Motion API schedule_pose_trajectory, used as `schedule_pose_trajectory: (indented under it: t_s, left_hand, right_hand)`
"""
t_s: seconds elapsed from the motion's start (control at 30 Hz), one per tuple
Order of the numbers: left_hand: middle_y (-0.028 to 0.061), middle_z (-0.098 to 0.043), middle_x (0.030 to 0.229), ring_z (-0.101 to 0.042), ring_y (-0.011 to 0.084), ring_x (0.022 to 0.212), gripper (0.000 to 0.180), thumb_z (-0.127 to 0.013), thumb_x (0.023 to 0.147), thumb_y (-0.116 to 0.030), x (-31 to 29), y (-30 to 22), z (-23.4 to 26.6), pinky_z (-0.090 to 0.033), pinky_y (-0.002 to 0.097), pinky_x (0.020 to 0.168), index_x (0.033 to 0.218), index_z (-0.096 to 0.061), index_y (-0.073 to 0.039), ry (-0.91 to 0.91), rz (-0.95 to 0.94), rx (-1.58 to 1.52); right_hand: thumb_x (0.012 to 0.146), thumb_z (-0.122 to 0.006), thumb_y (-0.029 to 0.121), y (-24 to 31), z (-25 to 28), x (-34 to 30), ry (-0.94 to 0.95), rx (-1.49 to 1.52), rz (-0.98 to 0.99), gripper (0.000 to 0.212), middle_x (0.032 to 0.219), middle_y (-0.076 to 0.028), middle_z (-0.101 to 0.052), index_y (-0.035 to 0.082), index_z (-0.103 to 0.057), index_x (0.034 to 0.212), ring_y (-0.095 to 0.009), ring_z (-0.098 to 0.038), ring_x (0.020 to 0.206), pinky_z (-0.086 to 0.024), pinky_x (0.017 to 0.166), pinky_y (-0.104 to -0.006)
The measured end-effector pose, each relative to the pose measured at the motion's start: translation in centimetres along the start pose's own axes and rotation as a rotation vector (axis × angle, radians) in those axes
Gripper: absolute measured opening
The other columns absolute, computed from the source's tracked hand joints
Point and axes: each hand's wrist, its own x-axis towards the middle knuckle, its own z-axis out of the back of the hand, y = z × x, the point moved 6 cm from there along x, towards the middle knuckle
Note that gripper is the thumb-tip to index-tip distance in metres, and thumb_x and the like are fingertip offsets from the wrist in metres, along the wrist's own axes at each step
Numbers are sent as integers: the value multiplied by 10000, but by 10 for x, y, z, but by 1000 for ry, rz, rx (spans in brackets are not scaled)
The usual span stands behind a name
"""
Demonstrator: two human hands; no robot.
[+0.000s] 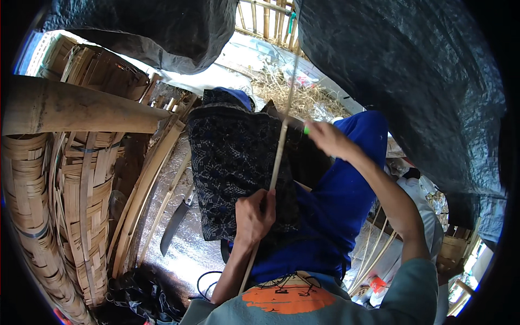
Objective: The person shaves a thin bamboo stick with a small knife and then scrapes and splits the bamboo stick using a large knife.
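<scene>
A long, thin bamboo strip [279, 154] runs from beside my body up past my knees toward the far opening. My left hand [254, 215] is closed round its lower part, over my lap. Farther off, my right hand [330, 139] grips a knife [295, 123] with a bright green bit at its handle. The blade meets the strip or lies just against it; the exact contact is too small to tell. Under the strip, a dark patterned cloth [238, 168] covers my left leg, while blue trousers [346, 189] show on my right leg.
A large dark-bladed knife [176, 225] lies on the shiny floor sheet [184, 244] at my left. Beyond it stand split bamboo pieces [146, 200], woven bamboo panels [89, 200] and a thick bamboo pole [81, 105]. Black tarpaulin [411, 92] hangs at the right. Straw [276, 86] lies ahead.
</scene>
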Motion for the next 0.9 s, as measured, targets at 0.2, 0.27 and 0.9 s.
schedule_pose_trajectory:
  t_s: [0.2,0.27,0.9]
  left_hand:
    - [165,-508,482,-538,319,398,249,-603,880,-112,0,-1,0,-361,360,387,659,-586,1,-1,-16,47]
    - [165,-509,483,-539,321,400,249,-603,879,-114,-4,2,2,-362,361,389,659,-587,1,4,3,36]
    - [137,-513,456,-545,332,408,319,-625,867,-181,-4,1,-8,-413,394,400,587,-527,-63,-65,-116,249]
  right_hand:
    - [1019,-382,391,-1,2,-1,-115,12,81,516,504,-18,-413,29,-485,666,-115,-406,456,-347,463,-315]
    - [1016,-397,379,14,-2,-14,-203,21,230,506,501,-20,-425,28,-486,663,-122,-407,450,-347,460,-322]
    - [1012,-385,396,14,-28,-26,135,266,100,475,499,-34,-381,49,-475,702,-138,-348,388,-277,386,-336]
